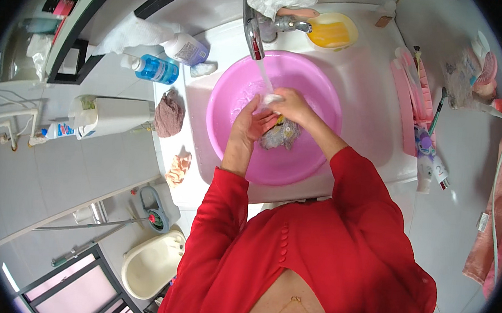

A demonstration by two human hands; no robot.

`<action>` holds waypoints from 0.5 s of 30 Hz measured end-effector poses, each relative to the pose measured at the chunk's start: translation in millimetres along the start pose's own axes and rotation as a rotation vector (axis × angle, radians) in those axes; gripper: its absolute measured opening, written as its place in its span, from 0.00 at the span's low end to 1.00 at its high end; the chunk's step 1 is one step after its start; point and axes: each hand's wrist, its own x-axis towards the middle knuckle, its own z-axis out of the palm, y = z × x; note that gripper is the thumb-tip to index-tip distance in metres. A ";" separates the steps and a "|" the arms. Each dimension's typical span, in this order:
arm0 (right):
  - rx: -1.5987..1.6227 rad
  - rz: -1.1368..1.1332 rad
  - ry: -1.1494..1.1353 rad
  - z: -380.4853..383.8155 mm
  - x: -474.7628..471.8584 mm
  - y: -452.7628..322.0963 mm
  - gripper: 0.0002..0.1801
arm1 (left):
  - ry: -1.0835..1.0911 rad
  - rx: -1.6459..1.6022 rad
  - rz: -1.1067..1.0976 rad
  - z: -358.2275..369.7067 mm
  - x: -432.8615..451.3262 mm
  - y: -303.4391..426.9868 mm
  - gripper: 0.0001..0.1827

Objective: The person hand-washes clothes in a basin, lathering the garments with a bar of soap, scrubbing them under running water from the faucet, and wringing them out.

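Water runs from a chrome faucet (254,34) into a pink plastic basin (298,170) set in a white sink. My right hand (293,105) is closed around a small white piece (273,99) beneath the stream; what it is made of is unclear. My left hand (251,124) is held palm up beside it, fingers apart, with nothing seen on the palm. Just under my hands, a wet grey bundle (281,136), perhaps cloth or mesh, with a bit of yellow, lies in the basin.
On the left ledge are a blue bottle (157,69), a white bottle (186,49), a brown cloth (169,113) and a peach cloth (178,169). A soap dish with a yellow bar (329,34) sits behind the basin. A pink rack (405,102) stands at the right.
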 end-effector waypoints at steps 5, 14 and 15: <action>0.295 -0.157 0.098 -0.6 -14.1 -5.0 0.12 | -0.209 -0.235 0.122 20.1 -11.5 -2.4 0.14; 1.146 -0.058 -0.134 -9.5 -13.9 -5.2 0.22 | -0.557 -0.335 0.043 38.1 -52.2 -23.8 0.22; 1.138 -0.047 -0.154 -12.0 -14.6 -9.0 0.22 | -0.544 -0.352 0.052 36.7 -57.0 -23.1 0.22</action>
